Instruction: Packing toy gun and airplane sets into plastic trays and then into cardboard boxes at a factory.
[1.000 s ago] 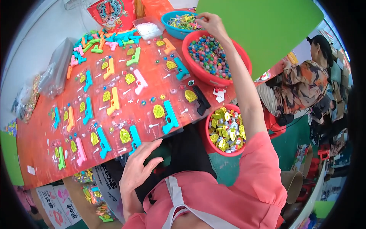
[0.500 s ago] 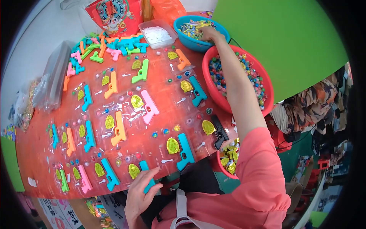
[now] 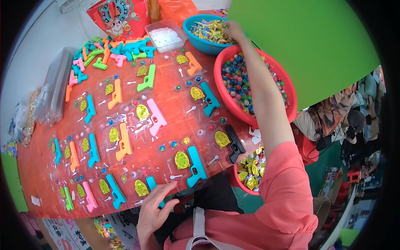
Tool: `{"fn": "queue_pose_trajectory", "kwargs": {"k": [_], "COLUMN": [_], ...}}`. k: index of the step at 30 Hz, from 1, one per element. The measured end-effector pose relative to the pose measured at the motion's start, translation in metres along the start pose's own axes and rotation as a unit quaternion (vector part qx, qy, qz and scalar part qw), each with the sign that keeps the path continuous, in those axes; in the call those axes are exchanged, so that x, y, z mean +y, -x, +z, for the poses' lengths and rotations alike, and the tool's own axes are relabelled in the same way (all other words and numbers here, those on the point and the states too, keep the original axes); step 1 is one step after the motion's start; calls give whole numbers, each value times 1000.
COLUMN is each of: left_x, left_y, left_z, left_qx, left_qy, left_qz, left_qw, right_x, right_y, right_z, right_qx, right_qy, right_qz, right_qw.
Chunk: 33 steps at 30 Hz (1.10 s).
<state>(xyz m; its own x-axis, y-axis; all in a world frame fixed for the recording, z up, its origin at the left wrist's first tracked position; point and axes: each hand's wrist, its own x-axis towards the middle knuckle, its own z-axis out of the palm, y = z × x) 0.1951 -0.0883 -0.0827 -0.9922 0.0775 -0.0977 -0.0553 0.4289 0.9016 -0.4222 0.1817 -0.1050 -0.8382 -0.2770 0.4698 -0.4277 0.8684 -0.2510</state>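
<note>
My left hand [image 3: 155,209] is at the table's near edge with its fingers stretched and thumb apart. It partly covers a teal toy pistol [image 3: 151,183]; a yellow foil-like piece [image 3: 141,187] lies beside that pistol. My right arm reaches across a red basin of colourful small balls [image 3: 238,80]. At its end, my right hand [image 3: 234,31] is over the right side of a blue bowl [image 3: 204,45] of small yellow wrapped packets [image 3: 211,31]. Its fingers are bent together; whatever they hold cannot be made out.
Clear plastic trays in rows hold toy pistols, such as a pink one [image 3: 156,116] and a black one [image 3: 235,145], with balls and small white spoons. A pile of pistols [image 3: 121,50], a box of white pieces [image 3: 166,37] and plastic sheets [image 3: 56,87] lie farther back.
My right hand has risen from among the packets and shifted right toward the blue bowl's rim. The view has shifted slightly; my left hand stays nearly in place.
</note>
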Motion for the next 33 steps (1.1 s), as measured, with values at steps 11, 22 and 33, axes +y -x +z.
{"fn": "queue_pose_trajectory", "kwargs": {"k": [11, 22, 33], "left_x": [1, -4, -26], "left_y": [-26, -112, -68], "left_z": [23, 56, 59], "left_qx": [33, 82, 174], "left_qy": [331, 703, 720], "left_qz": [29, 125, 105], "left_qw": [943, 695, 664], "right_x": [-58, -281, -322], "right_y": [19, 298, 393], "right_z": [-65, -132, -100], "right_qx": [-29, -186, -25], "right_qy": [-581, -744, -411], "right_qz": [161, 147, -30], "right_qw": [798, 625, 911]}}
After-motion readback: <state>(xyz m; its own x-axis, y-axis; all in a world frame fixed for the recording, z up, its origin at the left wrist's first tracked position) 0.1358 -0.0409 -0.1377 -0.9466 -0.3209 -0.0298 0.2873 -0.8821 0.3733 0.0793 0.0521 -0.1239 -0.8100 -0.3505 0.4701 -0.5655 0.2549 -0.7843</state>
